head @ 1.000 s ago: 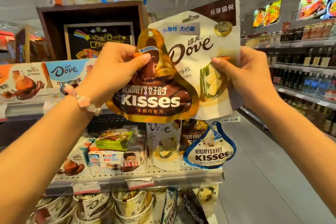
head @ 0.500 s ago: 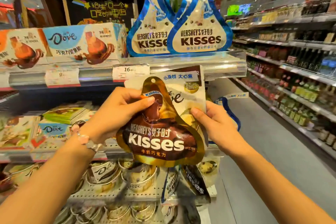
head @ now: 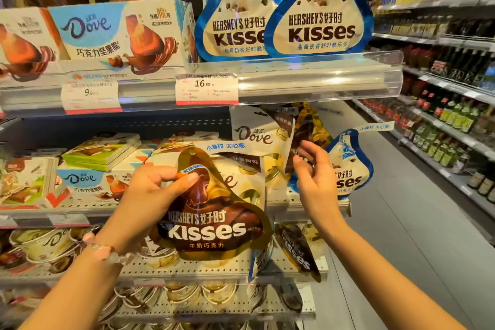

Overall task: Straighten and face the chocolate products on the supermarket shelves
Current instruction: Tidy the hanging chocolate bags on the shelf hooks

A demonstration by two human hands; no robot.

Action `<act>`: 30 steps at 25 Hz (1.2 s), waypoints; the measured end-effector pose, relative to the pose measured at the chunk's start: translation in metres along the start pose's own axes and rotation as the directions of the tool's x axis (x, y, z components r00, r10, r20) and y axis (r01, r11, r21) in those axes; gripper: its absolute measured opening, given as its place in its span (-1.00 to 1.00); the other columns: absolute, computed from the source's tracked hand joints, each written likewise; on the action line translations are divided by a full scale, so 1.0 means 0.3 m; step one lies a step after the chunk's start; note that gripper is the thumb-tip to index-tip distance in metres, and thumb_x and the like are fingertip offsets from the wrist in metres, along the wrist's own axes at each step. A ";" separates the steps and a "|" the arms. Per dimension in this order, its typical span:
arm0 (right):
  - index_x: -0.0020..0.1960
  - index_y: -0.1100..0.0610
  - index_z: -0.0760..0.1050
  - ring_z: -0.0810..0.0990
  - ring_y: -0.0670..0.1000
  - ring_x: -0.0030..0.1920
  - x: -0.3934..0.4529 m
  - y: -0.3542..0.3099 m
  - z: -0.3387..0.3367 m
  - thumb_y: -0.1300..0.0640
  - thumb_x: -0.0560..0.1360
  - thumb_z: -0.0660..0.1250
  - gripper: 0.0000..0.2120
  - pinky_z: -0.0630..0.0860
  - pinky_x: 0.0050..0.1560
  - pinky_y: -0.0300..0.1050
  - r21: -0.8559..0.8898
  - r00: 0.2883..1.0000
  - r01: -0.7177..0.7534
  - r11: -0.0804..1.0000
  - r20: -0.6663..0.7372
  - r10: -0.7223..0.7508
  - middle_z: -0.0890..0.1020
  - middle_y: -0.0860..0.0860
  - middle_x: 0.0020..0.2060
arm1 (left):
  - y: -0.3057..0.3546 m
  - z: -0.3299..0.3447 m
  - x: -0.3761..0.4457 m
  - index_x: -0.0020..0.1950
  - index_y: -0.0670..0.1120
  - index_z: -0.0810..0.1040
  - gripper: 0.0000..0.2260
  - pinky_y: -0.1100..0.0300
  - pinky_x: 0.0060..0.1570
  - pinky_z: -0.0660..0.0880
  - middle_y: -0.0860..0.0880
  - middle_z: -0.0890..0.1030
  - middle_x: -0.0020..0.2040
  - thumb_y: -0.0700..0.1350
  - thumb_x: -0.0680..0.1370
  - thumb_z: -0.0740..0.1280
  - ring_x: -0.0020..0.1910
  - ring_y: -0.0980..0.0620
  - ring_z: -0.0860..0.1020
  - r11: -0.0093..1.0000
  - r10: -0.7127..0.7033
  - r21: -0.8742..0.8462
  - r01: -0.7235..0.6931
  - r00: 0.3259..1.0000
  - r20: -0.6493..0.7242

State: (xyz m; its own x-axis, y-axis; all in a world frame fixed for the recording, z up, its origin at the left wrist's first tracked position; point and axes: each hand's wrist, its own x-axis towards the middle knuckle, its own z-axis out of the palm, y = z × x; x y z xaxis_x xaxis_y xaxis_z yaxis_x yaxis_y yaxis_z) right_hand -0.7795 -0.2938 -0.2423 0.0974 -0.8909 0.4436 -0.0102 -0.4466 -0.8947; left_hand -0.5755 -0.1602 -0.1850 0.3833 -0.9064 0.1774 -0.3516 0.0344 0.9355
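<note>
Gold-edged brown Kisses pouch (head: 211, 222) sits in the left hand (head: 150, 201), pinched near its top between the thumb and curled fingers. A white Dove pouch (head: 241, 169) lies directly behind it in the same grip. Both pouches are held in front of the middle shelf (head: 308, 209), below the price rail (head: 294, 83).

The right hand (head: 313, 179) is beside the held pouches, at the right end of the middle shelf. Its fingers are loosely curled and touch the pouches standing there; whether they grip anything cannot be told. Those pouches are a second white Dove pouch (head: 257, 136), a gold pouch (head: 310, 126) and a blue-edged Kisses pouch (head: 351, 166).

Above the price rail, two large blue Kisses bags (head: 318, 16) stand upright, facing front, with Dove boxes (head: 115, 35) to their left. Below the middle shelf, Dove tubs (head: 40, 246) sit in rows.
</note>
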 end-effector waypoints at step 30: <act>-0.41 -0.06 0.53 0.33 -0.01 -0.51 -0.097 -0.039 0.016 -0.54 0.23 0.20 -0.45 0.29 -0.41 -0.08 -0.073 0.909 -0.114 0.991 0.395 0.134 0.39 0.14 -0.52 | -0.030 -0.088 0.058 -0.30 -0.04 0.65 -0.84 0.18 -0.33 0.51 0.00 0.67 -0.36 -0.09 0.47 0.37 -0.35 0.07 0.64 0.995 0.007 0.103 -0.004 0.999 -0.034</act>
State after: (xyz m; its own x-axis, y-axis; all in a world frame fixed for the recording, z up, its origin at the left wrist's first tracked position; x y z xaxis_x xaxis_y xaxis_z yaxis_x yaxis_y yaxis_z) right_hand -0.7773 -0.2621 -0.2449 0.4802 -0.8370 0.2625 -0.0940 -0.3466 -0.9333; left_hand -0.5429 -0.1652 -0.1823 0.4095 -0.8913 0.1945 -0.4389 -0.0055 0.8985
